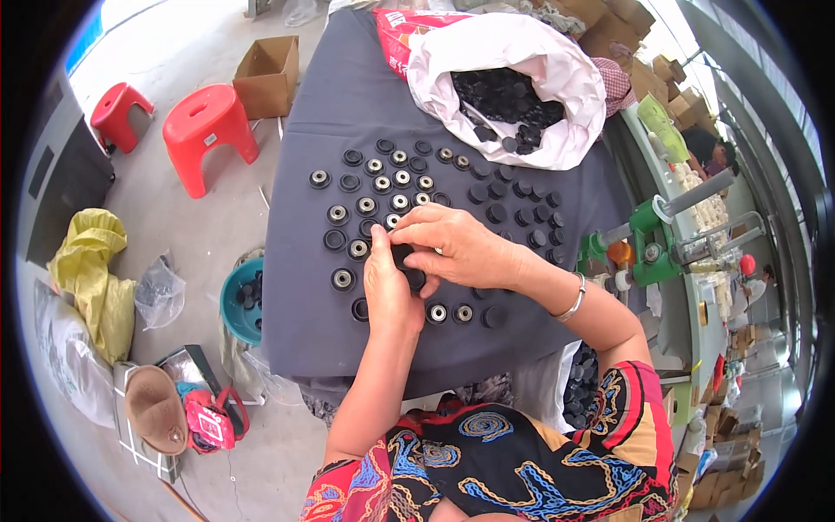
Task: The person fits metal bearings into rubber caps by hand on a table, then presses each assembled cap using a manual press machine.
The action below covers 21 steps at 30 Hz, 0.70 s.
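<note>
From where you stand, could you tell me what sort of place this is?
Probably a small assembly workshop. A grey cloth table is covered with small black round parts, a white sack holds many more, and a green bench machine and cardboard boxes stand nearby.

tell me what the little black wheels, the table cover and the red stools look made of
Black wheels: likely moulded matte black plastic, several with a shiny silvery, metal-looking centre. Table cover: dark grey cloth, creased and draping over the edge. Red stools: glossy one-piece moulded plastic, by the look.
</note>
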### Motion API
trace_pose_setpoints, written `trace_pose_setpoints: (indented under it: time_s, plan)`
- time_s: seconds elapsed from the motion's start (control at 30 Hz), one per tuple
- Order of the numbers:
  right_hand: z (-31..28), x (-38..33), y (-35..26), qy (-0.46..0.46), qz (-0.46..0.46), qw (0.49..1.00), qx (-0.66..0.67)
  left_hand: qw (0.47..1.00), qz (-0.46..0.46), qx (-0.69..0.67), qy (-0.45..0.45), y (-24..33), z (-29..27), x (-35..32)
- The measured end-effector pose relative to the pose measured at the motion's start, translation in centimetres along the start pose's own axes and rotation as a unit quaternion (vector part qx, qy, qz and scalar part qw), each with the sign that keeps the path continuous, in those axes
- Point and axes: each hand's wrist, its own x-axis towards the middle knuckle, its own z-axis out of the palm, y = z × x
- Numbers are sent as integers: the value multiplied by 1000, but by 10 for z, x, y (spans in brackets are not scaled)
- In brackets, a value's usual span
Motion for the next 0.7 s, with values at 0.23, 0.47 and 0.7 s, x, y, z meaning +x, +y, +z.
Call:
trace_pose_setpoints:
  time_s: [0.23, 0.47, 0.7]
  plan:
    - [4, 6, -12, 47, -106, 986, -122, 996, 68, 36, -38, -3, -9, 6]
    - [-37, 23, 49, 144, 49, 988, -23, 996, 68, 47, -42, 7, -10, 2]
    - [-67, 20, 156, 80, 307, 923, -219, 997, 33, 30, -65, 8, -16, 8]
